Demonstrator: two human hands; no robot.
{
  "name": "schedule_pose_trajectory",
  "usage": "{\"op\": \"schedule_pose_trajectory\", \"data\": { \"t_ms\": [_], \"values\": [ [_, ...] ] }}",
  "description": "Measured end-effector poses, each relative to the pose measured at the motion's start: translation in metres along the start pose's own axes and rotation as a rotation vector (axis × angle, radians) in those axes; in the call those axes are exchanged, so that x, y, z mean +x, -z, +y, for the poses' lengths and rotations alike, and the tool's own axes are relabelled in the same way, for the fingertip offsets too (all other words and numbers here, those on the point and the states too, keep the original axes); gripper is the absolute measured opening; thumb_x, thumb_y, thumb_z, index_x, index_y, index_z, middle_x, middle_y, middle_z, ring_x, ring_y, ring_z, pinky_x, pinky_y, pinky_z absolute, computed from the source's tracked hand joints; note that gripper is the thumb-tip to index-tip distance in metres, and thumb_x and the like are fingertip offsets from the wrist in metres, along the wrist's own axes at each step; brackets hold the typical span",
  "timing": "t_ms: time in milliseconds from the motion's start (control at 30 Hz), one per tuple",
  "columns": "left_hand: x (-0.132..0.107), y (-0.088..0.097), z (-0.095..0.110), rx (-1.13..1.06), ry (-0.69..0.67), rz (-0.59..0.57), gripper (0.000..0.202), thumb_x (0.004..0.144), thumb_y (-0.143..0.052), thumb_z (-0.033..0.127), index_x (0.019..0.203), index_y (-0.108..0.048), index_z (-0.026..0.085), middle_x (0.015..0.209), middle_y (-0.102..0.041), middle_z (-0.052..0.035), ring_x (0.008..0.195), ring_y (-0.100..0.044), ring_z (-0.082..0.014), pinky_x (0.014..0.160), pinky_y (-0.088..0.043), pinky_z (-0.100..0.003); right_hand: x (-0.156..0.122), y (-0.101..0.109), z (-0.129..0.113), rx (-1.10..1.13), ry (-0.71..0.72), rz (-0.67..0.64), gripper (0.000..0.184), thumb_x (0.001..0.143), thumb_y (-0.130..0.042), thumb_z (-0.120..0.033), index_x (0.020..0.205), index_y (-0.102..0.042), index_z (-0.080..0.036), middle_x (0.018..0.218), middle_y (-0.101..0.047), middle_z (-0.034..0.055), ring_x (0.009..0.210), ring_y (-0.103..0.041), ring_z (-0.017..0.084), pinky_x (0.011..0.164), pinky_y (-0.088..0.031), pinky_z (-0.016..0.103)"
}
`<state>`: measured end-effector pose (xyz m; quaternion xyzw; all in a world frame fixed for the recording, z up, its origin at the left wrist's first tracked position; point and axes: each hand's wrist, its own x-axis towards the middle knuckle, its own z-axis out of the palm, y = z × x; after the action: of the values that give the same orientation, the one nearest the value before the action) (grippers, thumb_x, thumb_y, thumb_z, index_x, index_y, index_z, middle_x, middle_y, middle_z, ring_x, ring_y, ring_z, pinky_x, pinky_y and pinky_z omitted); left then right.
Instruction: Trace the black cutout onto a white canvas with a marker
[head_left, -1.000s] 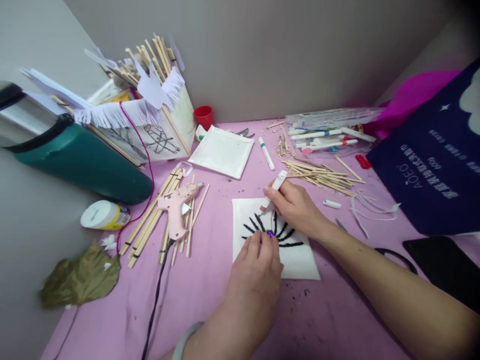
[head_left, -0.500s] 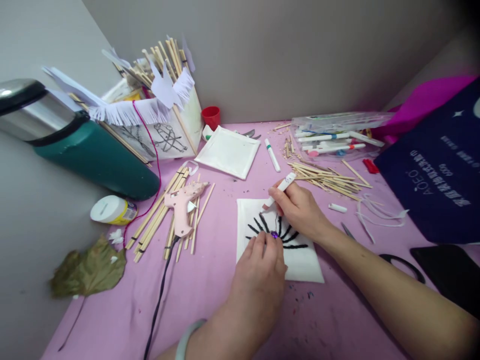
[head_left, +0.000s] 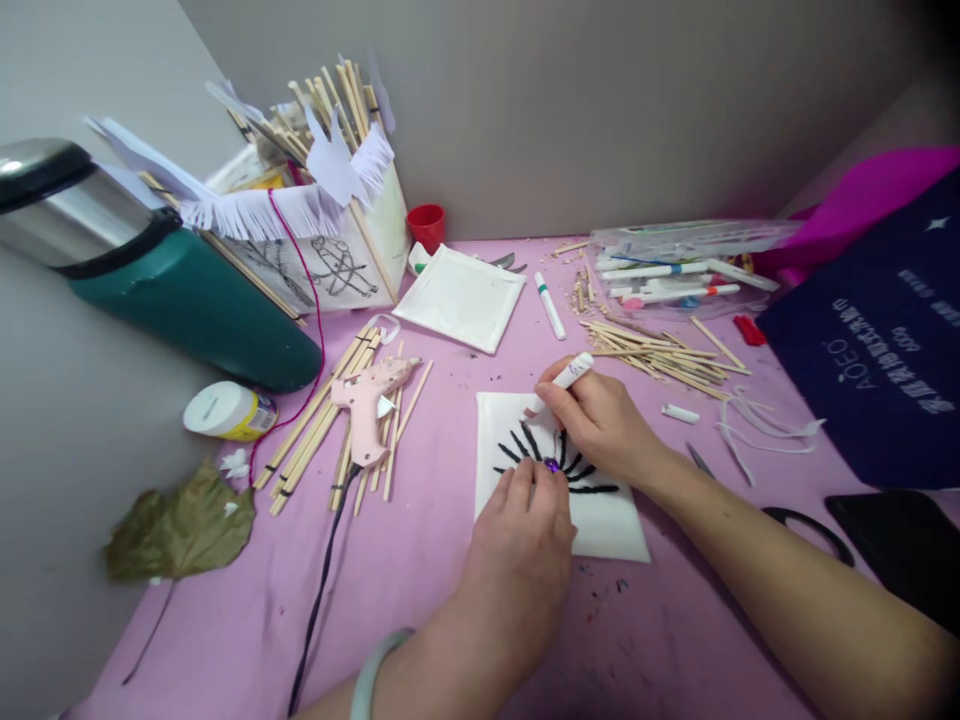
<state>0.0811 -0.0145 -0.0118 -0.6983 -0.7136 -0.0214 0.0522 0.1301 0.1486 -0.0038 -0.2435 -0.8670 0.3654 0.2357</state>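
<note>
A white square panel (head_left: 611, 535), of cloth or paper, lies on the pink tabletop with thick black lines (head_left: 594, 489) fanning out across it. At the centre of the fan sits a shiny purple gem (head_left: 553, 465). My left hand (head_left: 521, 535) rests on the panel, fingers laid down side by side with their tips beside the gem; it covers the panel's lower left part. In my right hand (head_left: 600, 415) is a white marker (head_left: 571, 372), pinched and slanted, its brownish tip end touching or just above the panel near the top of one black line.
Left of the panel lie a pink glue gun (head_left: 367, 405), wooden sticks (head_left: 322, 430), a dry leaf (head_left: 180, 525) and a green bottle (head_left: 202, 300). Behind are a white tray (head_left: 461, 300) and another marker (head_left: 550, 306). Thin sticks (head_left: 652, 355), a marker cap (head_left: 680, 413) and scissors (head_left: 814, 528) lie right.
The camera view has shifted slightly. My right hand and the marker have barely moved, with the marker tilted a little lower; my left hand stays in place.
</note>
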Motion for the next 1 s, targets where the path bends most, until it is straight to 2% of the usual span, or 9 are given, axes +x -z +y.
{"op": "schedule_pose_trajectory", "data": {
  "t_ms": [233, 500, 633, 733, 900, 1000],
  "values": [
    [0.001, 0.0011, -0.0001, -0.004, 0.001, -0.011, 0.035, 0.088, -0.05, 0.023, 0.118, -0.057, 0.006, 0.114, -0.058, -0.0138, 0.111, -0.052, -0.0256, 0.094, -0.047, -0.036, -0.0023, 0.0011, 0.0045, -0.106, 0.217, -0.062, 0.019, 0.094, -0.041, -0.031, 0.089, -0.054, -0.017, 0.08, -0.063, 0.0044, 0.066, -0.057, 0.015, 0.064, -0.039, 0.027],
    [0.0006, 0.0017, -0.0006, 0.018, -0.018, -0.035, 0.037, 0.09, -0.045, 0.023, 0.12, -0.057, 0.005, 0.117, -0.057, -0.0148, 0.114, -0.051, -0.0274, 0.095, -0.048, -0.037, -0.0028, 0.0047, 0.0047, -0.111, 0.356, -0.15, 0.019, 0.093, -0.043, -0.032, 0.088, -0.054, -0.018, 0.075, -0.06, 0.0026, 0.063, -0.053, 0.014, 0.062, -0.038, 0.026],
    [0.0004, 0.0002, -0.0004, 0.004, -0.017, -0.018, 0.039, 0.09, -0.045, 0.023, 0.122, -0.055, 0.004, 0.118, -0.057, -0.0144, 0.113, -0.052, -0.027, 0.096, -0.047, -0.037, -0.0027, 0.0073, 0.0042, -0.141, 0.416, -0.212, 0.023, 0.094, -0.041, -0.034, 0.086, -0.054, -0.017, 0.078, -0.06, 0.0047, 0.065, -0.053, 0.014, 0.062, -0.038, 0.026],
    [0.0003, 0.0004, -0.0005, 0.0, -0.008, -0.023, 0.039, 0.089, -0.046, 0.022, 0.122, -0.055, 0.004, 0.116, -0.058, -0.0141, 0.112, -0.052, -0.0272, 0.095, -0.048, -0.036, -0.0024, 0.0088, 0.0049, -0.126, 0.401, -0.185, 0.02, 0.093, -0.043, -0.032, 0.088, -0.055, -0.017, 0.078, -0.06, 0.0041, 0.065, -0.054, 0.014, 0.063, -0.038, 0.027],
    [0.0, 0.0016, -0.0009, -0.012, -0.008, -0.007, 0.036, 0.089, -0.047, 0.023, 0.119, -0.057, 0.005, 0.115, -0.058, -0.0137, 0.11, -0.052, -0.027, 0.095, -0.047, -0.036, -0.0021, 0.0104, 0.0046, -0.069, 0.303, -0.011, 0.016, 0.093, -0.042, -0.027, 0.088, -0.054, -0.017, 0.08, -0.061, 0.0043, 0.07, -0.056, 0.015, 0.067, -0.04, 0.028],
    [-0.0001, 0.0018, -0.0014, -0.01, -0.018, -0.007, 0.036, 0.089, -0.046, 0.023, 0.119, -0.057, 0.004, 0.115, -0.057, -0.0146, 0.11, -0.052, -0.0267, 0.096, -0.047, -0.037, -0.0028, 0.0098, 0.0027, -0.063, 0.294, -0.019, 0.016, 0.093, -0.042, -0.027, 0.087, -0.054, -0.017, 0.079, -0.061, 0.004, 0.069, -0.056, 0.015, 0.067, -0.04, 0.028]
  ]
}}
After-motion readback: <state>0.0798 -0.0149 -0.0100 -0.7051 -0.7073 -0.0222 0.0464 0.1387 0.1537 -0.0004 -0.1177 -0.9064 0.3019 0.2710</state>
